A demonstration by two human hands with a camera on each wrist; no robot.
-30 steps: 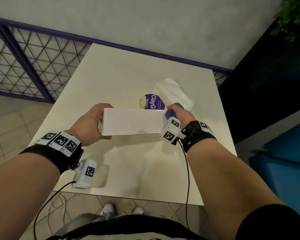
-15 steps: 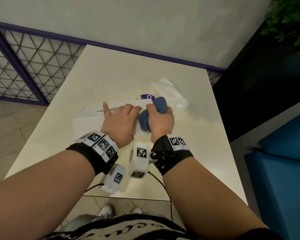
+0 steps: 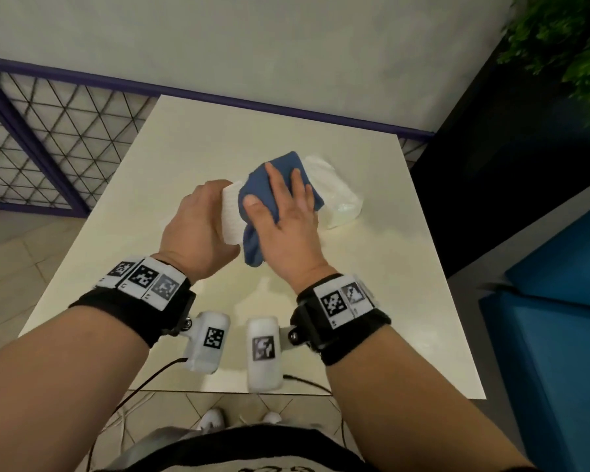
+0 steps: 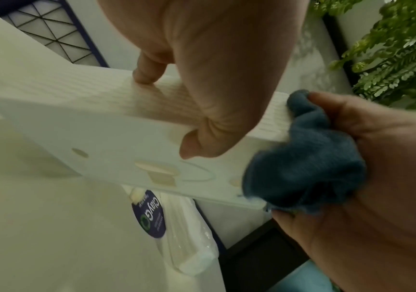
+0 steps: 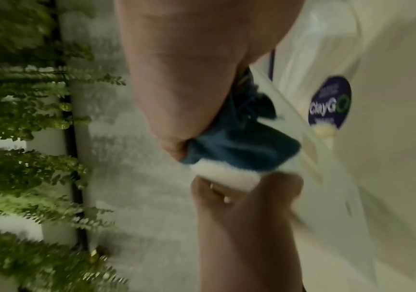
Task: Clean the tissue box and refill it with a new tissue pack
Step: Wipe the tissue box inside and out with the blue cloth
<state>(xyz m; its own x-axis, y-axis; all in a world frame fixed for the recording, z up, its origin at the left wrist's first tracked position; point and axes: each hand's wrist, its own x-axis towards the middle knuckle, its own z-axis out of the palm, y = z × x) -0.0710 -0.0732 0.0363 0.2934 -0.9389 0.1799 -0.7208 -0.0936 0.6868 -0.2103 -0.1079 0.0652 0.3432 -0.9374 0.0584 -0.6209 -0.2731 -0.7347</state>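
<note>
My left hand [image 3: 198, 226] grips the white textured tissue box [image 3: 230, 216] and holds it a little above the cream table [image 3: 355, 301]. In the left wrist view its thumb lies on the box's smooth underside [image 4: 102, 154] and its fingers [image 4: 149, 69] on the ribbed side. My right hand [image 3: 286, 212] lies flat with straight fingers on a blue cloth [image 3: 273, 185], pressing it over the box's near end; the cloth [image 4: 302, 168] bunches under the palm. The new tissue pack [image 3: 341, 199], clear-wrapped with a purple label [image 5: 329, 102], lies on the table just beyond.
A purple-framed mesh railing [image 3: 31, 148] runs along the table's left and far sides. A blue seat [image 3: 559, 301] stands to the right, beside a dark panel and a green plant [image 3: 576, 46]. Bare tabletop lies between my wrists and the box.
The box has been turned end-on to me, with my left hand now on its left side. My right hand went from clutching the cloth to lying flat on it over the box.
</note>
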